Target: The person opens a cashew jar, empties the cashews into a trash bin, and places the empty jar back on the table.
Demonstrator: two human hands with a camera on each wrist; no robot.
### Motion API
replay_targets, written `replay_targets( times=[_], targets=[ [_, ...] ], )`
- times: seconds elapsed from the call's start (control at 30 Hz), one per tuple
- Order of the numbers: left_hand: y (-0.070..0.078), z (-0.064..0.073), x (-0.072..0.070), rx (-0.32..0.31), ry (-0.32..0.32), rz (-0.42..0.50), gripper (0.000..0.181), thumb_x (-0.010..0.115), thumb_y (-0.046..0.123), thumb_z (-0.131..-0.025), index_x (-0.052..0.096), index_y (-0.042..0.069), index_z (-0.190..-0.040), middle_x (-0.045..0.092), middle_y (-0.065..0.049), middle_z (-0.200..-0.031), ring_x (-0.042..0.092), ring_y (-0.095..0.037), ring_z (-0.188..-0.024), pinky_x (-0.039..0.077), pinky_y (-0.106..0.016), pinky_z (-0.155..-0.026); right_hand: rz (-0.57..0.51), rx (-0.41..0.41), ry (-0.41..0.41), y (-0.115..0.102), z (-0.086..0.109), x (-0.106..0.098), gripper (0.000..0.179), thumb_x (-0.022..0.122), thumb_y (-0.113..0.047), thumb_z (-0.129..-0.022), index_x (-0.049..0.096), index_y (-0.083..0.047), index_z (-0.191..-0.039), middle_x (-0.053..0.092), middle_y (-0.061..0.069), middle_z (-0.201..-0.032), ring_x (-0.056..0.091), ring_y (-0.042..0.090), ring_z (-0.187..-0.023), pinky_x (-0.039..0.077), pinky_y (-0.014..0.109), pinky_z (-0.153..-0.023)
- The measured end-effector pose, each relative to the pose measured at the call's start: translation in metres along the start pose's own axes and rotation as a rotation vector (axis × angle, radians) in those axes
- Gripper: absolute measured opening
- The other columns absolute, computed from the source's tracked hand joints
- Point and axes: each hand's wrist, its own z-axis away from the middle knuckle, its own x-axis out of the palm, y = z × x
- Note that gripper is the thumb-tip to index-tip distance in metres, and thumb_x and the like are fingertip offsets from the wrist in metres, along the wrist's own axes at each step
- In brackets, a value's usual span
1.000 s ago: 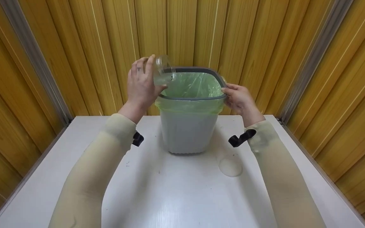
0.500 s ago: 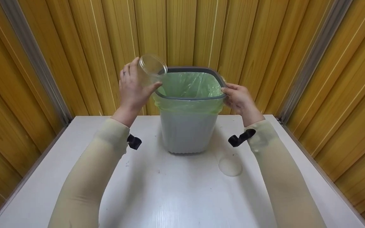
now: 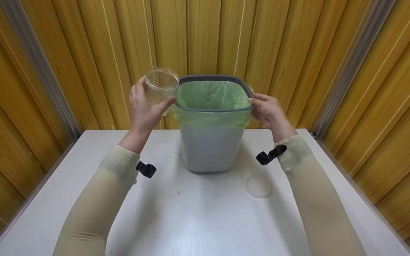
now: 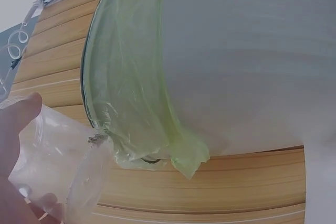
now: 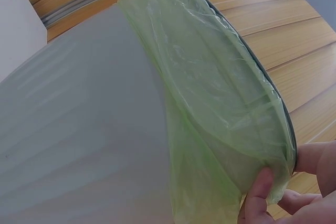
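A clear plastic jar (image 3: pixel 162 87) stands almost upright in my left hand (image 3: pixel 144 106), its round mouth facing up. Thumb and fingers grip it from both sides, just left of the bin's rim. The grey trash bin (image 3: pixel 212 149) has a dark rim (image 3: pixel 214 77) and a green bag (image 3: pixel 212 121) folded over its edge. My right hand (image 3: pixel 269 110) pinches the rim and bag at the right side. In the right wrist view, fingers (image 5: pixel 260 192) press on the green bag below the rim. The jar's base (image 4: pixel 86 179) shows in the left wrist view.
On the white table (image 3: pixel 205 220) a thin clear round disc (image 3: pixel 259 187) lies to the right of the bin. Small specks are scattered about it. Wood-look panels (image 3: pixel 205 35) stand behind and on both sides.
My left hand has moved left and slightly down from over the bin's opening. The jar has turned from tipped toward the bin to nearly upright. The right hand has kept its hold.
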Motion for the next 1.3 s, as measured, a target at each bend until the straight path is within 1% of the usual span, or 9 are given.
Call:
replay_targets(
  times=[0.17,0.33,0.43,0.63,0.83,0.97,1.13,1.3],
  targets=[
    [-0.008,0.010,-0.003,-0.051,-0.007,0.070,0.096,0.092,0.035,-0.076,0.041,0.004,-0.150,0.047,-0.020,-0.145,0.046,-0.033,-0.135,0.044,-0.053,-0.109,-0.006,-0.001,-0.008,0.000,0.000,0.000,0.054,0.057,-0.013,-0.105,0.041,-0.006,-0.157,0.067,-0.010,-0.084,0.061,0.003,-0.074,0.048,0.020,-0.075],
    [-0.014,0.025,-0.005,-0.105,-0.044,0.116,0.092,0.090,0.032,-0.079,0.040,0.004,-0.151,0.047,-0.019,-0.146,0.046,-0.033,-0.137,0.044,-0.053,-0.110,-0.007,0.009,-0.001,0.002,0.000,-0.001,0.052,0.058,-0.014,-0.105,0.045,-0.008,-0.155,0.066,-0.008,-0.093,0.061,0.006,-0.080,0.049,0.022,-0.079],
    [-0.017,0.036,-0.006,-0.118,-0.062,0.146,0.092,0.090,0.031,-0.079,0.040,0.004,-0.151,0.048,-0.018,-0.145,0.047,-0.032,-0.136,0.044,-0.054,-0.109,-0.004,0.008,0.001,0.002,0.000,0.000,0.052,0.058,-0.014,-0.105,0.045,-0.008,-0.155,0.066,-0.008,-0.093,0.061,0.006,-0.081,0.048,0.023,-0.080],
    [-0.022,0.056,-0.002,-0.100,-0.078,0.191,0.091,0.091,0.027,-0.078,0.041,0.004,-0.151,0.051,-0.016,-0.142,0.048,-0.029,-0.128,0.047,-0.052,-0.103,0.006,-0.001,0.007,0.001,-0.001,0.000,0.052,0.058,-0.014,-0.105,0.045,-0.008,-0.155,0.066,-0.009,-0.089,0.061,0.006,-0.081,0.048,0.024,-0.080],
    [-0.028,0.075,0.003,-0.069,-0.100,0.232,0.088,0.090,0.026,-0.079,0.042,0.006,-0.151,0.054,-0.014,-0.140,0.049,-0.026,-0.128,0.042,-0.044,-0.102,0.005,-0.009,0.008,0.001,-0.001,0.000,0.052,0.058,-0.013,-0.105,0.046,-0.007,-0.154,0.067,-0.009,-0.086,0.060,0.006,-0.075,0.048,0.021,-0.075],
    [-0.032,0.086,0.007,-0.055,-0.125,0.257,0.087,0.090,0.023,-0.080,0.042,0.006,-0.151,0.054,-0.014,-0.138,0.050,-0.026,-0.126,0.041,-0.046,-0.104,-0.003,-0.011,0.007,0.002,0.000,0.000,0.052,0.059,-0.013,-0.104,0.045,-0.006,-0.154,0.067,-0.010,-0.084,0.060,0.005,-0.073,0.048,0.020,-0.073],
    [-0.037,0.100,0.013,-0.052,-0.158,0.272,0.088,0.091,0.020,-0.078,0.042,0.005,-0.151,0.055,-0.014,-0.137,0.051,-0.027,-0.125,0.042,-0.046,-0.104,-0.001,-0.011,0.007,0.001,0.000,0.000,0.052,0.059,-0.013,-0.104,0.045,-0.006,-0.154,0.068,-0.010,-0.084,0.061,0.004,-0.073,0.049,0.020,-0.073],
    [-0.039,0.112,0.019,-0.037,-0.183,0.289,0.087,0.091,0.019,-0.077,0.044,0.006,-0.149,0.056,-0.014,-0.137,0.051,-0.027,-0.128,0.042,-0.047,-0.105,-0.015,-0.001,0.007,0.001,0.001,0.001,0.054,0.060,-0.013,-0.104,0.045,-0.007,-0.155,0.067,-0.009,-0.088,0.061,0.005,-0.075,0.050,0.020,-0.074]
  ],
)
